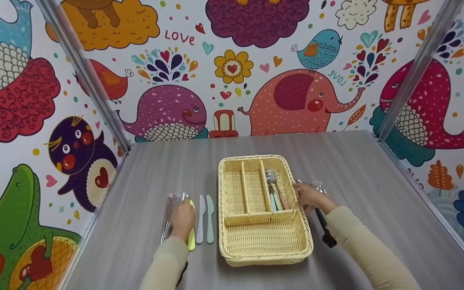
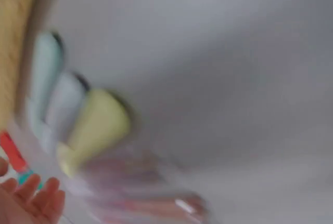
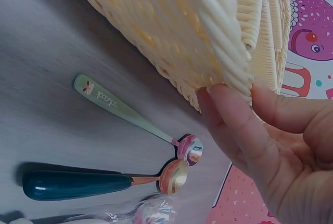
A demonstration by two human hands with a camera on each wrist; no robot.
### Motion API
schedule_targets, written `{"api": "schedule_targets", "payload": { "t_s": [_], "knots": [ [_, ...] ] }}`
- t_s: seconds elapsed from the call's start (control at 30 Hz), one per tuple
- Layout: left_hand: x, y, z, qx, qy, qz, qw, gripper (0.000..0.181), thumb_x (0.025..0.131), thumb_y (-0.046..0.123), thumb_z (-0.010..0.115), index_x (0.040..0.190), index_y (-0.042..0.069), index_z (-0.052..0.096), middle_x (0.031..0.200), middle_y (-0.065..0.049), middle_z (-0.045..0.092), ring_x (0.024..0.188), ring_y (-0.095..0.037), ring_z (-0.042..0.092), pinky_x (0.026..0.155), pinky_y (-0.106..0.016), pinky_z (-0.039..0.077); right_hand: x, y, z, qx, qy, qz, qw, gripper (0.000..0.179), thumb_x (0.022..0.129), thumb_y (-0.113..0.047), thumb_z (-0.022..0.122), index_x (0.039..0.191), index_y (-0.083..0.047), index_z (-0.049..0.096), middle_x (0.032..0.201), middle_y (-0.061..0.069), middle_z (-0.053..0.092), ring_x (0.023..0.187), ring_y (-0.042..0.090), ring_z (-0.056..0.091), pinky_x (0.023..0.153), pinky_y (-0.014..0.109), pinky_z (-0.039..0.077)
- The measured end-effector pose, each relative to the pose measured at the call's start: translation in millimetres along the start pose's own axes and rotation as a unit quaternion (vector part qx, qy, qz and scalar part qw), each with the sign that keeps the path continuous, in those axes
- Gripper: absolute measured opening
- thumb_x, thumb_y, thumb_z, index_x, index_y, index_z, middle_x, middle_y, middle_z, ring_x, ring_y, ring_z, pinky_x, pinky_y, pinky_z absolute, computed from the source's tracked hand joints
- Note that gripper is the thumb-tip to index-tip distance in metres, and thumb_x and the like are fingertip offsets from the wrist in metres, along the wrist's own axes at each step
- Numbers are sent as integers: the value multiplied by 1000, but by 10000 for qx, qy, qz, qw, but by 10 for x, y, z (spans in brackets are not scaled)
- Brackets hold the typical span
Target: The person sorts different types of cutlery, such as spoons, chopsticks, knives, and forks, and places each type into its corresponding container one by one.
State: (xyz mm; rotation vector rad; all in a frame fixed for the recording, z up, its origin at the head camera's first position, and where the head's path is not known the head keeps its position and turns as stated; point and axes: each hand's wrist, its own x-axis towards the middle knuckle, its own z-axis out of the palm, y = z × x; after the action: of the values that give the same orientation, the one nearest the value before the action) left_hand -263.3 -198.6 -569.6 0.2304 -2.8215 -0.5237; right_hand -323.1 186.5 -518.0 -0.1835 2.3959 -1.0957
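Pale wicker forms the basket (image 1: 265, 259), lower centre of the head view; it should handle as light and slightly springy, best taken by its braided rim (image 3: 218, 31), which the right hand (image 1: 314, 197) pinches. At lower left, the left hand (image 1: 183, 219) has fingers loosely apart near the yellow utensil (image 1: 191, 239); blur makes contact uncertain. Grey wood-grain tabletop (image 1: 135, 177); cartoon-printed walls (image 1: 256, 58) above.
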Motion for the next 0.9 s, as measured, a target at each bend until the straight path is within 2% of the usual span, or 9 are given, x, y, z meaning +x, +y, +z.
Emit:
{"api": "schedule_targets", "payload": {
  "t_s": [0.07, 0.17, 0.23, 0.33, 0.5, 0.73, 0.9],
  "knots": [
    [-21, -193, -61, 213, -168, -366, 9990, 23, 84, 4, 51, 102, -10, 56, 90, -25, 58, 82, -40, 59, 70, -48, 48, 1, 4, -5, 37, -31, 25, 10000, 76, 75, 21, 52, 142, 6, 18, 128, 41, 36, 61, 24, 63, 45, 32, 51],
    [-77, -423, -158, 478, -656, -823, 9933, 21, 85, 2, 51, 100, -12, 56, 93, -27, 55, 87, -41, 56, 74, -50, 46, 3, 11, -9, 139, -60, 41, 9999, 78, 75, 22, 52, 142, 6, 16, 129, 40, 36, 64, 25, 64, 44, 31, 51],
    [-120, -530, -202, 563, -952, -950, 9893, 19, 86, 2, 50, 97, -12, 57, 90, -27, 55, 87, -41, 56, 74, -51, 46, 1, 12, -11, 196, -83, 41, 9998, 79, 74, 22, 52, 143, 6, 16, 129, 39, 37, 67, 25, 65, 45, 32, 51],
    [-176, -641, -239, 495, -1181, -941, 9873, 18, 86, 5, 52, 90, -11, 58, 86, -26, 56, 83, -42, 57, 71, -52, 47, -4, 13, -14, 190, -61, 45, 9998, 79, 74, 22, 52, 143, 5, 17, 127, 38, 40, 65, 24, 64, 45, 32, 51],
    [-225, -738, -270, -30, -1408, -1126, 9836, 20, 85, 9, 51, 87, -10, 57, 84, -25, 60, 79, -39, 61, 66, -49, 49, -10, 6, -6, 132, 13, 78, 9999, 78, 75, 20, 53, 143, 4, 19, 122, 36, 45, 58, 21, 62, 46, 34, 51],
    [-271, -788, -329, -833, -1522, -1643, 9710, 25, 84, 16, 54, 83, -9, 56, 76, -19, 58, 67, -27, 54, 59, -41, 46, -10, -18, 23, 47, -10, 60, 10000, 76, 77, 19, 52, 143, 3, 18, 134, 39, 31, 54, 17, 58, 49, 37, 52],
    [-293, -788, -355, -1085, -1632, -1816, 9636, 29, 86, 19, 53, 86, -10, 55, 73, -16, 56, 64, -24, 50, 57, -36, 43, -7, -29, 32, -19, 36, -8, 10000, 77, 76, 19, 52, 143, 3, 19, 128, 38, 38, 50, 15, 56, 49, 37, 52]
  ]
}}
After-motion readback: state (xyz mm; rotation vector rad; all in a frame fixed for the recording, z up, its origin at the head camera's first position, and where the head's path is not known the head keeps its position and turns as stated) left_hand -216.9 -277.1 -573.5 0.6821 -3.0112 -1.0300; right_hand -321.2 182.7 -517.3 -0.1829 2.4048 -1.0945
